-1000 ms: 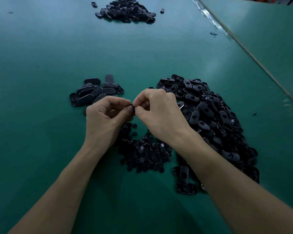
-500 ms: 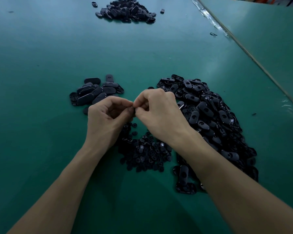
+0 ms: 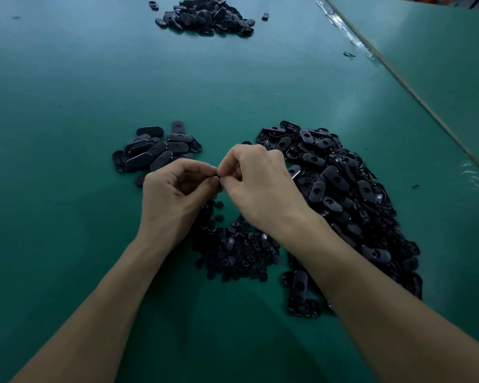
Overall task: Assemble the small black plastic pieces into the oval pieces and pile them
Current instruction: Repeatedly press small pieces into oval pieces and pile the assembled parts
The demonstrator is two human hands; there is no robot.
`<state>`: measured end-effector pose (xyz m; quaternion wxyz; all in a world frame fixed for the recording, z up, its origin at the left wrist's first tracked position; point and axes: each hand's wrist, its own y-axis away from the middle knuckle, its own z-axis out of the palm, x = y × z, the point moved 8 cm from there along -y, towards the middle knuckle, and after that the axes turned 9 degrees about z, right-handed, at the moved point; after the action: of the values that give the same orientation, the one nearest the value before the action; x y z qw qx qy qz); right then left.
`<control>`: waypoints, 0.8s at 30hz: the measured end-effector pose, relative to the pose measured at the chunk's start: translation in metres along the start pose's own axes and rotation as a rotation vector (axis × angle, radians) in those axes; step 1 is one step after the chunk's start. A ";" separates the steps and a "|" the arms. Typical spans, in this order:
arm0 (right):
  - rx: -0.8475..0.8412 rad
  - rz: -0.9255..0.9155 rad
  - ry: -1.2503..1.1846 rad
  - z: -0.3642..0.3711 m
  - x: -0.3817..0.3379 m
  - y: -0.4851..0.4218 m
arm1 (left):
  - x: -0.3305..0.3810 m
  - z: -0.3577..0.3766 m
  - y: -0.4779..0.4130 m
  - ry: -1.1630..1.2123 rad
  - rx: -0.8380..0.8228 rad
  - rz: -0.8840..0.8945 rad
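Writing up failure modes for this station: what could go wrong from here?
1. The left hand and right hand pinch a dark part at their fingertips near the heap of small pieces. If it slipped, it would probably vanish among lookalikes.
2. The part is mostly hidden, so a bad seating could go unnoticed.
3. The finished pile and the oval-piece heap are both black and lie close by. A careless toss could mix them.
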<state>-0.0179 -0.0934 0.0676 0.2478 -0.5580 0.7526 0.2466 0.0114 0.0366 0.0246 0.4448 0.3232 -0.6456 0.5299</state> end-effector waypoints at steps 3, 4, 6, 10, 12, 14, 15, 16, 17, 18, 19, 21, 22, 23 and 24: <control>0.009 0.004 -0.004 0.000 0.000 0.001 | 0.000 -0.001 0.000 -0.025 0.007 0.001; 0.010 0.005 -0.007 -0.001 -0.001 0.001 | 0.000 -0.001 0.000 -0.033 0.009 0.004; 0.015 0.003 -0.015 -0.003 -0.002 0.001 | 0.001 -0.002 0.000 -0.046 0.010 0.007; 0.012 -0.007 -0.034 -0.005 -0.004 0.003 | 0.002 -0.002 0.000 -0.074 0.016 -0.007; 0.011 -0.013 -0.047 -0.006 -0.004 0.003 | 0.003 -0.002 0.000 -0.084 0.019 -0.012; 0.012 -0.021 -0.060 -0.007 -0.005 0.003 | 0.003 -0.003 0.001 -0.084 0.028 -0.015; 0.014 -0.028 -0.062 -0.008 -0.005 0.004 | 0.003 -0.003 0.001 -0.081 0.032 -0.018; 0.017 -0.035 -0.064 -0.008 -0.006 0.004 | 0.003 -0.004 0.001 -0.074 0.035 -0.021; 0.018 -0.042 -0.065 -0.009 -0.006 0.004 | 0.002 -0.004 0.001 -0.063 0.038 -0.024; 0.019 -0.048 -0.070 -0.009 -0.006 0.004 | 0.002 -0.004 0.000 -0.053 0.041 -0.024; 0.019 -0.055 -0.079 -0.009 -0.007 0.004 | 0.001 -0.004 0.000 -0.042 0.044 -0.024; 0.020 -0.069 -0.106 -0.010 -0.008 0.003 | -0.001 -0.006 0.000 -0.009 0.062 -0.034; 0.020 -0.072 -0.119 -0.009 -0.008 0.003 | -0.003 -0.008 -0.001 0.010 0.076 -0.044; 0.020 -0.072 -0.127 -0.009 -0.007 0.003 | -0.005 -0.009 -0.001 0.027 0.088 -0.053; 0.021 -0.071 -0.133 -0.008 -0.007 0.003 | -0.006 -0.010 -0.001 0.042 0.096 -0.061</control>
<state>-0.0193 -0.0929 0.0788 0.3115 -0.5643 0.7167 0.2662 0.0170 0.0454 0.0196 0.4581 0.3527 -0.5998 0.5532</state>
